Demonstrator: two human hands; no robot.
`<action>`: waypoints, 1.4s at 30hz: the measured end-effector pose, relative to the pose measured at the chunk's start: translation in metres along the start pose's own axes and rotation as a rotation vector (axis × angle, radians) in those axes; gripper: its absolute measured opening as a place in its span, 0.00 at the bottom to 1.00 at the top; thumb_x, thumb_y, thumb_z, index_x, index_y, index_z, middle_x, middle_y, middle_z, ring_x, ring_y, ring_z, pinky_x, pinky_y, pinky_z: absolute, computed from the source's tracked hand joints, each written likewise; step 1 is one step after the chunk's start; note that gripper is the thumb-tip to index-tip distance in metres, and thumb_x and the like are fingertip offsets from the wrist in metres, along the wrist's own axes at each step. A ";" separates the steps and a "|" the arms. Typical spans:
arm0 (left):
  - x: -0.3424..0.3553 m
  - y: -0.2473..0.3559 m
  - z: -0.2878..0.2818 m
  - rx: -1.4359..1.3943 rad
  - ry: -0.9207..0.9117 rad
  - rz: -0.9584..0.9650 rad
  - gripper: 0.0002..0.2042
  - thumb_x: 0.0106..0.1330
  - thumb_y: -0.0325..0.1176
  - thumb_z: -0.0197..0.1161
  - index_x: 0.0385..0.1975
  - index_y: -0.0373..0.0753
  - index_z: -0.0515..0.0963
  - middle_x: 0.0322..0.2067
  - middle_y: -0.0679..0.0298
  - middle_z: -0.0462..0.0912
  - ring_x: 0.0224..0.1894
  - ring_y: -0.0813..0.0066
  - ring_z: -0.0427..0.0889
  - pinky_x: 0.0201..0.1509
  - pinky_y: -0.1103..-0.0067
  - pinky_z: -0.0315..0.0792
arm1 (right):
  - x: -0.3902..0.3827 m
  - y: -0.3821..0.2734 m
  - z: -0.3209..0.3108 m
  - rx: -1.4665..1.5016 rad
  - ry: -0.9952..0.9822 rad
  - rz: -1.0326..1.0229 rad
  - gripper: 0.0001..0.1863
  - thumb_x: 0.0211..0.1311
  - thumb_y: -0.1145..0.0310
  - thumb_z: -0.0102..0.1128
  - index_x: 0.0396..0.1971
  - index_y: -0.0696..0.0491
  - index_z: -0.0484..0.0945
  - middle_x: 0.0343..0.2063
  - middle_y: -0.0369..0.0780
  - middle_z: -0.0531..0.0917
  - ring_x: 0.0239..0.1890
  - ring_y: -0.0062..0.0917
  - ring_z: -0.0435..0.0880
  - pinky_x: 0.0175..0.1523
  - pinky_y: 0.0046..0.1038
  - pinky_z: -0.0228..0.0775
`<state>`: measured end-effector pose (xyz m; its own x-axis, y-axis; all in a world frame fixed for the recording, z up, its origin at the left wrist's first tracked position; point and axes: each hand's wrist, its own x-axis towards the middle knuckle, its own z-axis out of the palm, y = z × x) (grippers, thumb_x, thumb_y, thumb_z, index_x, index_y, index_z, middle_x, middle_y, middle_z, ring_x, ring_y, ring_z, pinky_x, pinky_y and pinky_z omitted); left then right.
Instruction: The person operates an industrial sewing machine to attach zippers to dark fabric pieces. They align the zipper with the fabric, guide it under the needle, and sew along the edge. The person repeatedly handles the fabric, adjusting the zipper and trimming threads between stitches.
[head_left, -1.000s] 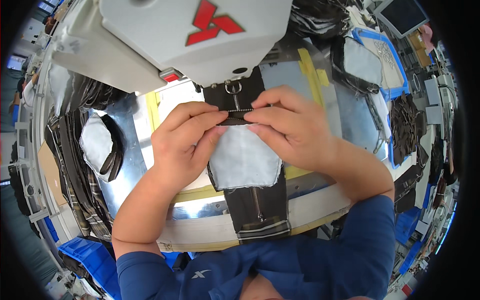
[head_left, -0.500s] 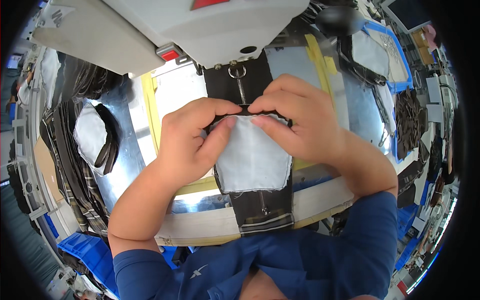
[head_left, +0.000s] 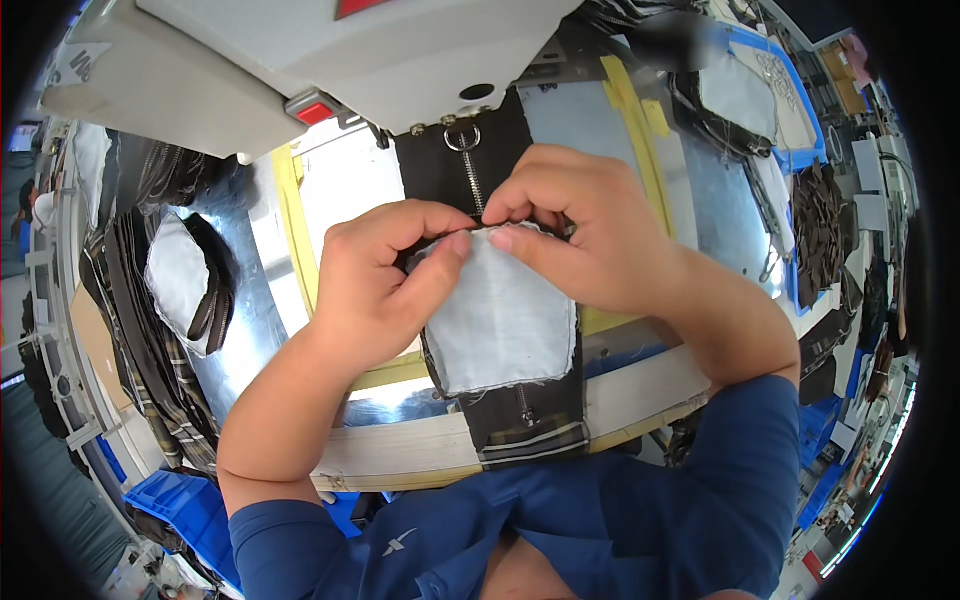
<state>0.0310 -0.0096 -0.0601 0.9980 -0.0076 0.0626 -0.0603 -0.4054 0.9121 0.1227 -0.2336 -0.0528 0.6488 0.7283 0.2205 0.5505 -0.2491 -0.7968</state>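
A light grey-white fabric panel with dark frayed edges [head_left: 505, 325] lies over a black fabric strip [head_left: 430, 165] in front of me. The strip carries a metal zipper [head_left: 474, 180], with a D-shaped ring [head_left: 463, 138] near its far end and a slider [head_left: 529, 416] near its close end. My left hand [head_left: 385, 275] pinches the panel's far edge between thumb and forefinger. Right beside it, my right hand [head_left: 595, 235] pinches the same edge, thumb on the pale side and other fingers curled. The underside of the panel is hidden.
A pale machine head [head_left: 370, 65] with a red button [head_left: 315, 111] overhangs the strip's far end. Yellow tape [head_left: 296, 215] lines the plate. Similar panels and dark strips [head_left: 140, 300] lie at left; a blue tray [head_left: 800, 160] with metal rings sits at right.
My right hand has shifted slightly left, its fingers curling further over the panel's far edge. The panel now sits a little tilted. The whole view has shifted slightly.
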 end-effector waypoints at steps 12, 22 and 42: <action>0.000 0.000 0.001 0.024 0.012 -0.026 0.06 0.67 0.27 0.72 0.39 0.34 0.89 0.30 0.60 0.89 0.29 0.77 0.83 0.34 0.79 0.76 | 0.006 -0.001 0.005 0.145 -0.024 0.127 0.06 0.66 0.68 0.70 0.36 0.55 0.88 0.29 0.40 0.85 0.27 0.29 0.82 0.33 0.31 0.73; 0.000 -0.001 0.003 0.022 0.020 -0.027 0.05 0.67 0.26 0.72 0.39 0.34 0.89 0.30 0.60 0.89 0.29 0.77 0.84 0.34 0.79 0.76 | 0.003 0.002 0.008 0.065 0.008 0.045 0.04 0.64 0.71 0.69 0.33 0.56 0.86 0.28 0.41 0.83 0.27 0.34 0.81 0.33 0.34 0.73; 0.074 -0.039 -0.024 0.512 0.081 -0.210 0.13 0.64 0.30 0.77 0.47 0.35 0.88 0.38 0.57 0.92 0.38 0.61 0.89 0.46 0.70 0.81 | 0.075 0.058 -0.004 -0.332 -0.007 0.164 0.15 0.65 0.61 0.67 0.32 0.59 0.88 0.30 0.53 0.89 0.40 0.54 0.89 0.49 0.49 0.81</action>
<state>0.1072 0.0272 -0.0810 0.9817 0.1834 -0.0504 0.1769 -0.7827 0.5967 0.2053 -0.1953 -0.0802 0.7395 0.6657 0.1000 0.5806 -0.5555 -0.5952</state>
